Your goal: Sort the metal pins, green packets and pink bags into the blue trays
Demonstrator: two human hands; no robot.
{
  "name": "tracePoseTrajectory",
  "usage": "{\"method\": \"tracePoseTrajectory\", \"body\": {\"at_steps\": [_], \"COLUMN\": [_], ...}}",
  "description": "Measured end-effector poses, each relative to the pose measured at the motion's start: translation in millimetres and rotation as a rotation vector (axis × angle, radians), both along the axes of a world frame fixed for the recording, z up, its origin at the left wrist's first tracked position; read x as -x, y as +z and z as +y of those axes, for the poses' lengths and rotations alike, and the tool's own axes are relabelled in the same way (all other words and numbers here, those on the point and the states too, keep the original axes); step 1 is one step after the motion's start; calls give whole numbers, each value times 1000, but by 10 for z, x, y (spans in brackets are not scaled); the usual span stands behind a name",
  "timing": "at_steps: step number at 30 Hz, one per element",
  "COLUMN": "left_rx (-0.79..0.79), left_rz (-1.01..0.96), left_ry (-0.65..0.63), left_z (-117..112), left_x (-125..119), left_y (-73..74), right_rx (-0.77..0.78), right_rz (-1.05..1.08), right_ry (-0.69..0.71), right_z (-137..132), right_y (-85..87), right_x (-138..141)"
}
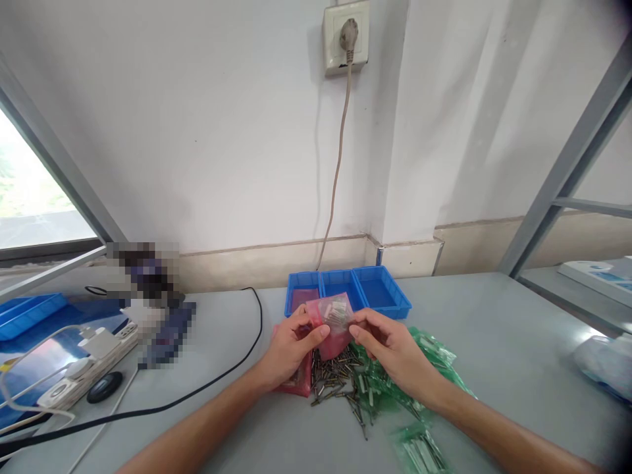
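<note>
The left hand [290, 342] pinches a small pink bag [336, 322] between thumb and fingers; the fingers of the right hand [390, 339] close on its right edge. Below, loose metal pins [332, 380] litter the worktop [494, 342], green bags [378, 380] rightward, blue trays [384, 297] on the far side.

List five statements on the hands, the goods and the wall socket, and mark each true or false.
1. The left hand pinches a small pink bag. True.
2. The loose metal pieces all lie inside the blue bins. False: many lie on the table.
3. Green packaging lies under and around the right hand. True.
4. The plug hangs loose below the wall socket. False: the plug sits in the wall socket.
5. Blue bins stand beyond the hands, toward the wall. True.
</note>
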State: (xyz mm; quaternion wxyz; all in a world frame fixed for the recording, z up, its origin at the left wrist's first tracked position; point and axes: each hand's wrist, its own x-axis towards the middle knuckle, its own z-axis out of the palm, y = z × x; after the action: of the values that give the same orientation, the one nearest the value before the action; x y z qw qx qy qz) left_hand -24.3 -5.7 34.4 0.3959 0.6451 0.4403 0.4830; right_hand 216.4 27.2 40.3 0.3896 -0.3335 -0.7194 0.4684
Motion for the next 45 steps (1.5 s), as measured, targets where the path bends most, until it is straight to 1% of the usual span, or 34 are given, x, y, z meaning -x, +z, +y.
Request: {"method": "tracePoseTrajectory", "body": {"at_steps": [3,5,9,12,14,20,23,25,27,29,32,35,39,43,45], "left_rx": [24,31,38,38,30,3,-6,19,55,80,103,113,82,81,84], "left_rz": [-12,-23,7,26,11,-56,-75,-69,-46,-25,-41,-21,51,-14,-11], "left_ry": [-32,-57,-63,-43,-39,-85,-112,-125,-126,-116,-95,-87,-106,-113,-109], "left_z": [-4,-5,-3,-7,-13,-20,-22,-26,-31,-36,-43,-53,-55,-35,-27], "left_x": [-9,-12,-7,-11,-20,-11,17,35,50,57,44,4,-48,-50,-36], "left_y": [22,37,49,60,75,113,104,85,60,40,31,35,21,-12,-17], "right_rx": [-37,-25,3,-49,-83,-106,-152,-177,-155,-91,3,46,57,52,4], "right_rz": [-2,21,59,2,-24,-11,13,-1,-25,-24,32,108,154,128,69], "right_ry": [-51,-70,-48,-32,-48,-75,-71,-80,-94,-100,-75,-81,-105,-80,-82], "right_z": [15,30,34,23,22,65,69,61,49,40,33,33,30,6,-9], "right_y": [-14,-29,-36,-20,-17,-44,-31,-19,-16,-26,-41,-36,-9,12,20], "right_x": [3,-2,-20,-28,-28,-23,-30,-33,-29,-19,2,14,14,13,4]}}
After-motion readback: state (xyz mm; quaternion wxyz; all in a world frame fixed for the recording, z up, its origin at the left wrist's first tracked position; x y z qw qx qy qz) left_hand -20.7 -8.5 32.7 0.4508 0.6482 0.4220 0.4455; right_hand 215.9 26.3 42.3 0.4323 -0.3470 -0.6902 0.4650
